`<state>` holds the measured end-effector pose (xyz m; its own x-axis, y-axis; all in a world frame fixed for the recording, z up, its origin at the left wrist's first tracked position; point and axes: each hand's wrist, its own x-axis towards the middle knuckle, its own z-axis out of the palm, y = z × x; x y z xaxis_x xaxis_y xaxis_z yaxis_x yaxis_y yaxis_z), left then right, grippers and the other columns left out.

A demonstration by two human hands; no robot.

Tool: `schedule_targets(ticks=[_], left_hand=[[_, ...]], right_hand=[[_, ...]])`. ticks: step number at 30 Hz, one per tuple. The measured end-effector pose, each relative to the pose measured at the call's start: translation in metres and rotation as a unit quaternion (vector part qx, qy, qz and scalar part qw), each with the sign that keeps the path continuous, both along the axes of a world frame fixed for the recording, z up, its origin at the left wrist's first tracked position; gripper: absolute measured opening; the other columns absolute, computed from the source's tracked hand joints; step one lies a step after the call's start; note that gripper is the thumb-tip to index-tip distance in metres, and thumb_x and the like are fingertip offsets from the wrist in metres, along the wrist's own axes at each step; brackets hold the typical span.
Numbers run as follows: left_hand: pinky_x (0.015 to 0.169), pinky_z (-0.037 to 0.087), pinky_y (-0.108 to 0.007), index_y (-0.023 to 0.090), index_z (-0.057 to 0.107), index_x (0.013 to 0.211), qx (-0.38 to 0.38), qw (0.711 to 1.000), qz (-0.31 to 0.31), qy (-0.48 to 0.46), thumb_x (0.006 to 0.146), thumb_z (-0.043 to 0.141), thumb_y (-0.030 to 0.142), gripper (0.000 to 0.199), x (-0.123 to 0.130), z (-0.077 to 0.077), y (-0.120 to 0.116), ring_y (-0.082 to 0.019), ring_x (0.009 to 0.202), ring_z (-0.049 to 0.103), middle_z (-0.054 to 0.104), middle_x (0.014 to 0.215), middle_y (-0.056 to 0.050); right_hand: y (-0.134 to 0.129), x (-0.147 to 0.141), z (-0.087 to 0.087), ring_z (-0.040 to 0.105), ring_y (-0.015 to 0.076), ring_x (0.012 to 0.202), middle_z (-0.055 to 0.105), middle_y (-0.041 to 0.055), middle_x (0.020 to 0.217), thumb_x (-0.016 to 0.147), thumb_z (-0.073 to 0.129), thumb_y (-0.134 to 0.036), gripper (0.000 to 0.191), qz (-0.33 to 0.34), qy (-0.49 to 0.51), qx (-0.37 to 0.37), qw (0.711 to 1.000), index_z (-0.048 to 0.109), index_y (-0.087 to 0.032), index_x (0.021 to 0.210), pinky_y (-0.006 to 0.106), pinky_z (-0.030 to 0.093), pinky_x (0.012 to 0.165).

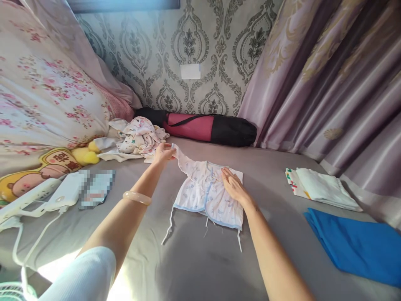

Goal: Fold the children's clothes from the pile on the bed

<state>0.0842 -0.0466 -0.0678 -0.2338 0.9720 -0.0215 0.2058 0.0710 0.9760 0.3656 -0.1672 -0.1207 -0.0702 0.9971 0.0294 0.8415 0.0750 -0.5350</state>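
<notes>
A small white baby top [196,192] with blue edging and tie strings lies front up on the grey sheet [194,259]. Its left-side sleeve is stretched out toward the upper left, and the cuff is pinched between the fingers of my left hand [164,153]. My right hand [233,186] rests flat on the right part of the top, fingers extended and pointing up and left. The sleeve on that side is partly hidden by this hand. White strings trail from the lower hem onto the sheet.
Crumpled printed clothes [138,138] lie behind my left hand. A black and pink bag [191,126] lines the wall. Folded white cloth [326,188] and blue cloth [357,242] lie right. A phone [97,189], power strip [28,196], white charger [69,190] and yellow plush [53,167] sit left.
</notes>
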Motion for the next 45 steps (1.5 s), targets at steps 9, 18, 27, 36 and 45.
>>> schedule_targets(ticks=[9,18,27,36,45], left_hand=[[0.056,0.054,-0.025,0.015,0.051,0.094,0.066,0.984,-0.152,-0.067,0.073,0.069,0.022,0.029,0.076,0.004,-0.023,-0.011,0.061,0.062,0.061,0.073,0.001],[0.057,0.052,-0.023,0.02,0.05,0.108,0.061,0.967,-0.244,0.044,0.081,0.059,0.018,0.028,0.149,-0.05,-0.051,-0.011,0.062,0.061,0.063,0.085,-0.001],[0.077,0.053,-0.029,0.017,0.064,0.107,0.127,0.923,-0.332,0.148,0.083,0.059,0.031,0.028,0.152,-0.063,-0.047,-0.019,0.084,0.068,0.072,0.096,-0.009],[0.106,0.036,-0.041,0.015,0.071,0.106,0.108,0.888,-0.258,0.364,0.074,0.044,0.005,0.043,0.085,-0.053,0.013,-0.024,0.109,0.06,0.071,0.109,-0.01],[0.105,0.035,-0.039,0.021,0.071,0.111,0.076,0.853,-0.306,0.415,0.075,0.045,0.012,0.045,0.069,-0.065,0.032,-0.025,0.111,0.055,0.069,0.111,-0.008]], right_hand=[[0.003,0.02,0.009,0.032,0.0218,0.144,0.039,0.014,0.153,0.1,0.009,-0.048,0.067,-0.047,0.018,0.04,0.998,0.047,-0.01,0.141,0.036,0.026,0.117],[0.004,0.027,0.011,0.047,0.0208,0.132,0.056,0.0136,0.138,0.101,0.013,-0.044,0.061,-0.07,0.04,0.047,0.996,0.055,-0.014,0.132,0.03,0.034,0.11],[0.001,0.02,0.008,0.04,0.0205,0.139,0.044,0.0107,0.15,0.1,0.014,-0.051,0.065,-0.082,0.051,-0.021,0.995,0.043,-0.014,0.145,0.031,0.031,0.112],[-0.007,0.013,0.011,0.045,0.0283,0.131,0.051,0.0111,0.144,0.1,0.027,-0.039,0.051,-0.056,-0.06,-0.047,0.995,0.045,-0.021,0.144,0.043,0.033,0.107],[-0.01,0.006,0.001,0.043,0.0281,0.125,0.05,0.011,0.137,0.099,0.037,-0.035,0.043,-0.042,-0.161,-0.037,0.985,0.056,-0.026,0.136,0.041,0.034,0.102]])
